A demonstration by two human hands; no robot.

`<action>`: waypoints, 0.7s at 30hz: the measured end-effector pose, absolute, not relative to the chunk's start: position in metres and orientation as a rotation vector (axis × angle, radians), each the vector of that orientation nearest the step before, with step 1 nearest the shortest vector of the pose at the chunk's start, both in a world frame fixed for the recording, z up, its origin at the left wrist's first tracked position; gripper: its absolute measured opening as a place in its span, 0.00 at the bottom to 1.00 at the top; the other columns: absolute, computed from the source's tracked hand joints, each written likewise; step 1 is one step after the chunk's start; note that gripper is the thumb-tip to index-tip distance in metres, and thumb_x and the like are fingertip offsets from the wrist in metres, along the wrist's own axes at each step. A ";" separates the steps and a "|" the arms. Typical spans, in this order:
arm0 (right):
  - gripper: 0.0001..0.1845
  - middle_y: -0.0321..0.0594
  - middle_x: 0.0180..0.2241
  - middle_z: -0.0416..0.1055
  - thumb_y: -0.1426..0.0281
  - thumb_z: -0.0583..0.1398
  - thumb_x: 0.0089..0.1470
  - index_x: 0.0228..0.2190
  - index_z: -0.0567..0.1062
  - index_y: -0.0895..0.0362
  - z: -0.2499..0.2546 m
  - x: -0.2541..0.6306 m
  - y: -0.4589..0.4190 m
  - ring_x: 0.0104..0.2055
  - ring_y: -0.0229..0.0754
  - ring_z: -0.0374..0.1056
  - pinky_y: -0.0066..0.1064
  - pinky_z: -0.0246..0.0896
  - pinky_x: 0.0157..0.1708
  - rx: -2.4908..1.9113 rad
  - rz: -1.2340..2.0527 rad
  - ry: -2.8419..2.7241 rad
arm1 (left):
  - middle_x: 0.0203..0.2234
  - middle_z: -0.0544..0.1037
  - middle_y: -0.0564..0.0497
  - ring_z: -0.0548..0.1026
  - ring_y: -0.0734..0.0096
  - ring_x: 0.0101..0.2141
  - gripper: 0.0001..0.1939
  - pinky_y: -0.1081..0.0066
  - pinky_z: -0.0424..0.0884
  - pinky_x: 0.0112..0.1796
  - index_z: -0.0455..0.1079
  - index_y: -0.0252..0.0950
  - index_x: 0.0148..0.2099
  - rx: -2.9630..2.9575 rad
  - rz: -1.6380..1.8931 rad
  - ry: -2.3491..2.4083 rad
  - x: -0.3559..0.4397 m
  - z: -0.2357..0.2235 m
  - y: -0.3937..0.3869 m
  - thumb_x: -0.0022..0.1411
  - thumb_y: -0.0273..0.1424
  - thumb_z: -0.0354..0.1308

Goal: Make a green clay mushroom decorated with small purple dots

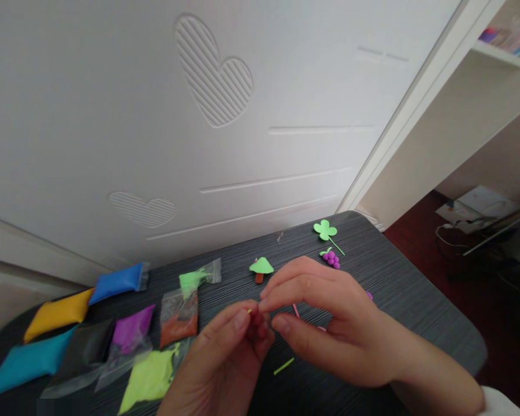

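Note:
My left hand (223,352) is closed in a pinch, with a tiny yellow-green piece of modelling clay (249,311) showing between thumb and forefinger. My right hand (333,323) comes in from the right, its fingers stretched out and its thumb apart from them. Its fingertips are at the tips of my left fingers; whether they touch the clay I cannot tell. Below the hands lies a thin yellow-green clay strip (283,366). A pink clay strip (295,311) is partly hidden behind my right hand. Just beyond stands a clay tree (261,267) with green top and brown trunk.
A green clay clover (325,230) and purple clay grapes (330,258) lie at the back right of the dark table (420,312). On the left are several clay bags, among them a blue bag (117,283) and an orange-brown bag (179,320). A white panel (134,115) rises behind.

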State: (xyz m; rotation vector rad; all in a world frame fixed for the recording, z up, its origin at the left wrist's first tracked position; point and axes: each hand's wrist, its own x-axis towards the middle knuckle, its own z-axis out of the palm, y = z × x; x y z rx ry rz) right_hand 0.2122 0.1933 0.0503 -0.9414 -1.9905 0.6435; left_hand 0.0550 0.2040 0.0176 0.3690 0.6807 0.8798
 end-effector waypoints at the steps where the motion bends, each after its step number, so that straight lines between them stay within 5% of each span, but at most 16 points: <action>1: 0.10 0.41 0.37 0.69 0.76 0.54 0.52 0.38 0.68 0.62 0.050 0.212 0.193 0.42 0.32 0.63 0.24 0.57 0.45 -0.940 0.640 -1.992 | 0.25 0.76 0.54 0.71 0.76 0.30 0.06 0.77 0.70 0.35 0.73 0.37 0.27 0.364 0.885 0.687 0.055 0.017 0.203 0.53 0.25 0.56; 7: 0.10 0.40 0.37 0.69 0.76 0.54 0.51 0.38 0.68 0.62 0.050 0.213 0.193 0.42 0.33 0.63 0.25 0.58 0.44 -0.948 0.633 -2.008 | 0.31 0.76 0.51 0.71 0.70 0.35 0.04 0.74 0.69 0.39 0.73 0.36 0.31 0.396 0.845 0.770 0.057 0.020 0.200 0.52 0.28 0.57; 14: 0.17 0.37 0.39 0.68 0.78 0.57 0.47 0.41 0.68 0.55 0.050 0.214 0.189 0.44 0.36 0.62 0.28 0.59 0.45 -1.024 0.624 -2.004 | 0.25 0.73 0.51 0.69 0.77 0.28 0.03 0.77 0.66 0.31 0.73 0.32 0.28 0.303 0.883 0.673 0.061 0.023 0.195 0.50 0.25 0.58; 21: 0.21 0.38 0.39 0.69 0.80 0.58 0.44 0.42 0.68 0.54 0.055 0.215 0.177 0.44 0.40 0.63 0.30 0.63 0.44 -0.975 0.533 -2.026 | 0.25 0.72 0.51 0.69 0.73 0.30 0.03 0.71 0.65 0.35 0.75 0.36 0.27 0.546 0.915 0.701 0.056 0.027 0.188 0.46 0.29 0.62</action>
